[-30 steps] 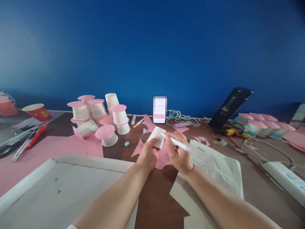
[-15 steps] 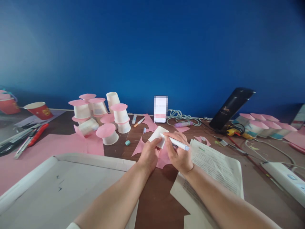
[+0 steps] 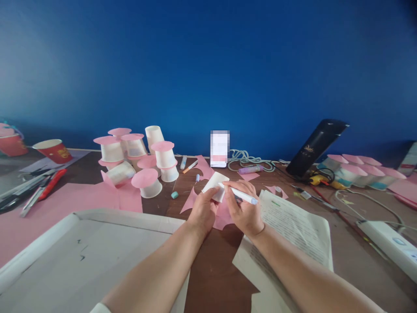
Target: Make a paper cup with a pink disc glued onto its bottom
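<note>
My left hand [image 3: 204, 209] is closed on a small white paper cup [image 3: 215, 182], which is tilted above the table. In my right hand [image 3: 245, 211] is a white marker [image 3: 240, 194] with a pale blue end, its tip at the cup's side. Pink paper scraps [image 3: 223, 218] lie beneath both hands. Just beyond them a lit phone [image 3: 219, 150] stands against the blue wall. A small blue cap [image 3: 197, 178] rests left of the cup.
White cups topped with pink discs [image 3: 145, 178] stand at the left, more [image 3: 371, 170] at the right. A white box lid [image 3: 124, 213] fills the front left. Printed sheets [image 3: 296, 226], a black bottle [image 3: 312, 150] and a power strip [image 3: 389, 243] are right.
The cup and marker have shifted very slightly to the left. Both hands keep their hold.
</note>
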A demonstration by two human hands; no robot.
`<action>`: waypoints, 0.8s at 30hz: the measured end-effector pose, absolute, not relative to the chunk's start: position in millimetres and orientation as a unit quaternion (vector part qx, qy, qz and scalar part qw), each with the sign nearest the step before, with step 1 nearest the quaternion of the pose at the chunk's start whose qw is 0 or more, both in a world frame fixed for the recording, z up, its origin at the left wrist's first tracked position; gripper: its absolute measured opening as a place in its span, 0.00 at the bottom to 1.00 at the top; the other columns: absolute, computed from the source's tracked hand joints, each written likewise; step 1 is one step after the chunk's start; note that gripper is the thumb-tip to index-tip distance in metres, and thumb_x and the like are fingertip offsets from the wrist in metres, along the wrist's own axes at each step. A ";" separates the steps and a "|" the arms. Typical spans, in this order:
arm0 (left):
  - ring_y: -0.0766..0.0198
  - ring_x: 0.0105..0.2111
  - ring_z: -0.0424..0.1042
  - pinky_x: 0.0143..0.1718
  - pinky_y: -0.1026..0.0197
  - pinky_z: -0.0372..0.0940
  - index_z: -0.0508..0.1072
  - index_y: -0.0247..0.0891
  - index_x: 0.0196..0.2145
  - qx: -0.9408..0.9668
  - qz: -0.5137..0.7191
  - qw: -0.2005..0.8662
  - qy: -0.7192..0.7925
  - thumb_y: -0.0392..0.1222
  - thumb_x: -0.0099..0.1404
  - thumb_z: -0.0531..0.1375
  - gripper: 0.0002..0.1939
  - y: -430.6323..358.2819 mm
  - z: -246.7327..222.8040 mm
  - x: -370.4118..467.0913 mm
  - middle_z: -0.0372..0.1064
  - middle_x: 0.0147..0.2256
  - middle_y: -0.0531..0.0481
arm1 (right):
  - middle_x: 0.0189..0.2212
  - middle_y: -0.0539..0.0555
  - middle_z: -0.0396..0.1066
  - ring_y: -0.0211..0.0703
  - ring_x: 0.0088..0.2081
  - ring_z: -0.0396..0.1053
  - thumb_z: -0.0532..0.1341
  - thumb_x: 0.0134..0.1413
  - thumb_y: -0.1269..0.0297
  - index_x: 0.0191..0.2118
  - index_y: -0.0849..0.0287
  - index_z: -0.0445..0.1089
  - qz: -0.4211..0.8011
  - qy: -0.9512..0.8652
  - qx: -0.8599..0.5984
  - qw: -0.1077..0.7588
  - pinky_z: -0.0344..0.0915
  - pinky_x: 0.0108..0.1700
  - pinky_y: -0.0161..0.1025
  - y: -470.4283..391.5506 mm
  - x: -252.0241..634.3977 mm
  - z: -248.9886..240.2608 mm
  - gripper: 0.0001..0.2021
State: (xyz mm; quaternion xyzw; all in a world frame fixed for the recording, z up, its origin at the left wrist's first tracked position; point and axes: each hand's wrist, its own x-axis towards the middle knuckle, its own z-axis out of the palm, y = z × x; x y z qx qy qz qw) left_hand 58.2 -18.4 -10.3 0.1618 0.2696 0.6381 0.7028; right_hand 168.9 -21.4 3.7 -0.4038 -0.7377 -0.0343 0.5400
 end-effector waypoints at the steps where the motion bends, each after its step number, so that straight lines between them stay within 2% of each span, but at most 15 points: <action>1: 0.60 0.42 0.73 0.48 0.61 0.63 0.76 0.31 0.35 0.159 0.638 0.703 0.272 0.34 0.53 0.64 0.09 -18.4 -10.4 57.9 0.76 0.36 0.46 | 0.34 0.53 0.75 0.45 0.39 0.70 0.58 0.58 0.69 0.40 0.56 0.71 -0.036 -0.738 -0.403 0.540 0.63 0.49 0.46 -21.3 169.0 3.4 0.06; 15: 0.62 0.42 0.73 0.48 0.63 0.63 0.74 0.33 0.31 0.121 0.638 0.710 0.271 0.32 0.53 0.63 0.05 -18.2 -6.4 56.6 0.76 0.34 0.48 | 0.34 0.53 0.75 0.45 0.39 0.71 0.58 0.58 0.68 0.40 0.56 0.71 -0.042 -0.738 -0.406 0.538 0.63 0.49 0.46 -20.9 170.1 2.1 0.07; 24: 0.63 0.40 0.73 0.47 0.62 0.64 0.74 0.35 0.31 0.096 0.638 0.714 0.270 0.31 0.54 0.63 0.05 -16.9 -7.7 56.1 0.75 0.34 0.48 | 0.34 0.53 0.75 0.45 0.39 0.71 0.58 0.58 0.68 0.40 0.56 0.71 -0.045 -0.739 -0.403 0.538 0.63 0.48 0.46 -20.5 170.3 2.5 0.06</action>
